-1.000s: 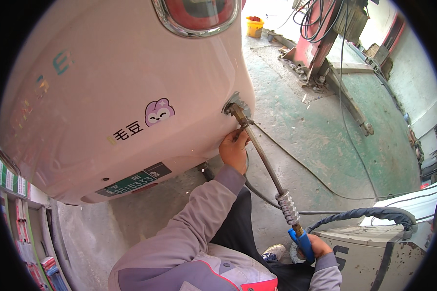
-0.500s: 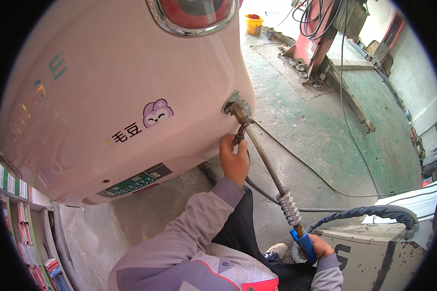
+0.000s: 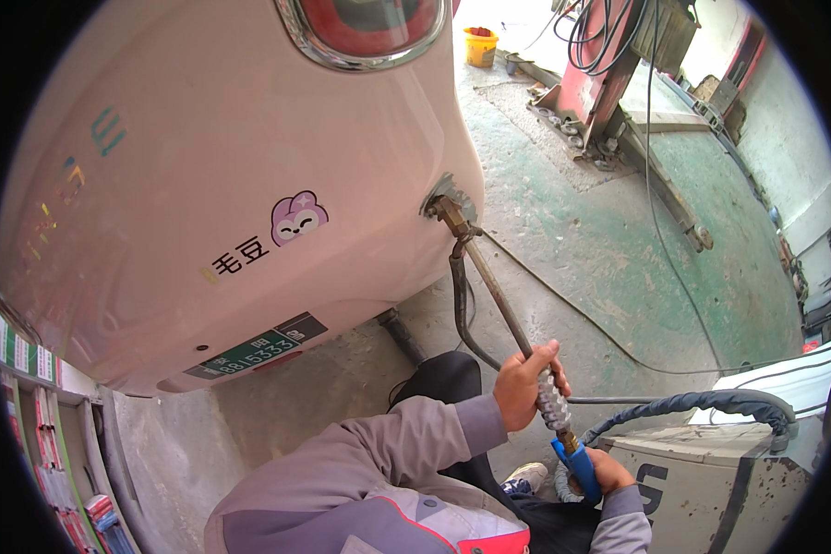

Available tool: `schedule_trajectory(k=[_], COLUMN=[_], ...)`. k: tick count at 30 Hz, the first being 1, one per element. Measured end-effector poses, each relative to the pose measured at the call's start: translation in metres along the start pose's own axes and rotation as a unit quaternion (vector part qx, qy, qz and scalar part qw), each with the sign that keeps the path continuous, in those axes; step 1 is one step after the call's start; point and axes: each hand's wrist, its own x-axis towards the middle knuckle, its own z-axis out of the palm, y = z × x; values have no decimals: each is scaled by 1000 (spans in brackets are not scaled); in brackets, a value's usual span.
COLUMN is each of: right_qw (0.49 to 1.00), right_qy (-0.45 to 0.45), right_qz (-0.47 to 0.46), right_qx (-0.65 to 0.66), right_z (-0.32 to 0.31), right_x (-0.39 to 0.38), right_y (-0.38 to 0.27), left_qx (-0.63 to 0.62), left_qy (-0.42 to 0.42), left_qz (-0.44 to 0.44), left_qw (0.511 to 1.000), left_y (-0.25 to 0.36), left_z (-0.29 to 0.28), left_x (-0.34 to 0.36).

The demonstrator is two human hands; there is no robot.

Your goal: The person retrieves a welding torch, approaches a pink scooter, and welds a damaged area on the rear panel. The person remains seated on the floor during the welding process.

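A slide hammer dent puller (image 3: 499, 297) runs from a scraped grey patch (image 3: 453, 196) on the pink car's rear corner down toward me. Its brass-coloured head (image 3: 451, 216) meets the panel at that patch. My left hand (image 3: 523, 383) is closed around the upper end of the ridged silver sliding weight (image 3: 552, 406) on the rod. Around the blue handle (image 3: 581, 469) at the lower end, my right hand (image 3: 608, 471) is wrapped. A dark cable (image 3: 460, 295) hangs from a clamp just behind the head.
The pink car body (image 3: 342, 138) fills the upper left, with a dark green plate (image 3: 254, 345) low on it. A worn machine cabinet (image 3: 683, 471) with a sheathed hose (image 3: 692, 403) stands at my right. Farther off are a red lift post (image 3: 600, 74) and a yellow bucket (image 3: 480, 46).
My left hand has left the cable by the clamp, moved down and right along the rod, and taken hold of the sliding weight. My right hand stays on the blue handle.
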Motion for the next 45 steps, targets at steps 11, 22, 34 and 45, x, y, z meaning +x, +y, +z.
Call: schedule_trajectory(k=[11,22,34,45], right_qw=[998,994,991,981], right_qy=[24,29,54,109], right_qz=[-21,-48,-75,-137], right_qx=[-51,-96,-99,-85], right_z=[-3,-6,-27,9], right_x=[-5,-16,-19,-15], right_y=[2,9,36,-1], left_qx=[-42,155,26,-15], left_qy=[-12,0,-67,-49], left_qz=[78,131,42,40], left_qw=[996,979,997,998], left_y=[-24,-3,-62,-26], left_z=[3,-2,8,-6], left_x=[-5,-1,-6,17])
